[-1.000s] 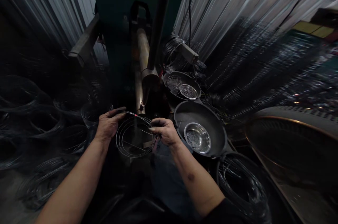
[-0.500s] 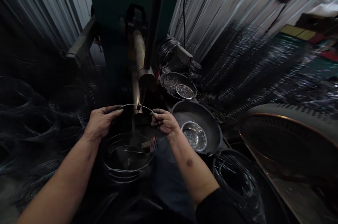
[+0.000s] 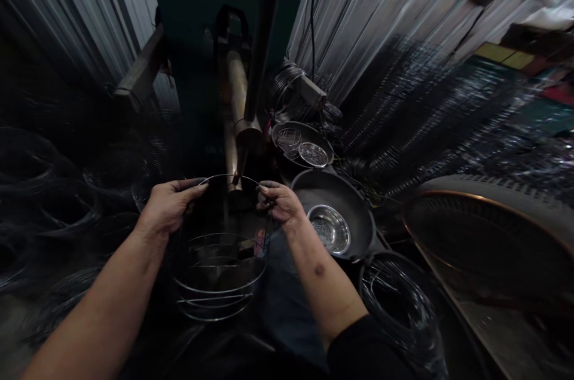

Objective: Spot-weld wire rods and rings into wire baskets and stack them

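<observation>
My left hand (image 3: 173, 204) pinches a thin, curved metal wire frame (image 3: 219, 291) at the left of its top arc. Opposite, my right hand (image 3: 278, 199) has its thumb and fingers closed on the same arc. Between the hands, the arc passes over the end of the lower brass-coloured rod (image 3: 234, 180) of a machine; whether they touch I cannot tell. The frame's round wire hoops hang below my hands, tilted, above my lap. Over the lower rod is a thicker metal cylinder (image 3: 246, 123), beside a dark slanting bar (image 3: 264, 33).
To the right stand a dark round pan (image 3: 305, 183) holding a shiny metal bowl (image 3: 347, 236) of small wire pieces, and another pan (image 3: 329, 144) behind it. A wire coil (image 3: 421, 302) lies nearer me. Dim wire hoops (image 3: 67, 207) are at left.
The lower hoops of the wire frame have swung down and slightly to the right. Both hands keep their grip in nearly the same place.
</observation>
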`<state>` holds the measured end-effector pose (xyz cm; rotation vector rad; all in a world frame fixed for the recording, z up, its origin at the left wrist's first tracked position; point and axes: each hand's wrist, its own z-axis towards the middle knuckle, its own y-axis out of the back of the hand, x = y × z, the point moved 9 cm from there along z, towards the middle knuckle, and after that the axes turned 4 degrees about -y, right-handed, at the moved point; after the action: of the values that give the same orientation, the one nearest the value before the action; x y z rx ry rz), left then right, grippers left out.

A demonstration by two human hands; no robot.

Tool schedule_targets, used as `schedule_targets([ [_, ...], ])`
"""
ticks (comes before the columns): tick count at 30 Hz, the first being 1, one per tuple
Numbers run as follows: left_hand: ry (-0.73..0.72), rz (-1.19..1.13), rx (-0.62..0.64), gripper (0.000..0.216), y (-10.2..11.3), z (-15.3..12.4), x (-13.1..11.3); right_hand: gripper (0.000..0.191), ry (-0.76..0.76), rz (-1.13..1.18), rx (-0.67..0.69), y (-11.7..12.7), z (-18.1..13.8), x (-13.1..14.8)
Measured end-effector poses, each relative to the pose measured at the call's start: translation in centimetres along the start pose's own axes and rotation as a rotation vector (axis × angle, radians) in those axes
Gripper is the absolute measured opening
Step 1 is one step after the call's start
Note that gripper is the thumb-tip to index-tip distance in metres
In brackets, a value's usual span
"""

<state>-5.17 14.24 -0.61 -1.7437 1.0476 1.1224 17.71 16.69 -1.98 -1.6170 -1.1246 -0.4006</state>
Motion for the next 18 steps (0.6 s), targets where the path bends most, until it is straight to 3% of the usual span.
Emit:
schedule_targets([
  [8, -0.03, -0.056, 0.008, 0.042, 0.0, 0.3, 0.6, 0.019, 0.031, -0.032, -0.068, 0.3, -0.1, 0.2],
  [12, -0.101, -0.183, -0.074, 0.038, 3.3, -1.5, 2.1, 0.017, 0.046, 0.006, -0.016, -0.2, -0.9, -0.5],
  [14, -0.064, -0.209, -0.162, 0.03, 5.8, -3.7, 4.4, 0.018, 0.066, 0.029, 0.01, -0.1, -1.9, -0.7],
  [16, 0.118, -0.149, -0.248, 0.02, 8.3, -6.6, 8.3, 0.019, 0.099, 0.065, 0.017, 0.6, -3.3, -0.6],
  [18, 0.235, -0.081, -0.251, 0.021, 9.9, -9.0, 11.3, 0.018, 0.131, 0.119, 0.011, 1.4, -4.6, -0.4],
])
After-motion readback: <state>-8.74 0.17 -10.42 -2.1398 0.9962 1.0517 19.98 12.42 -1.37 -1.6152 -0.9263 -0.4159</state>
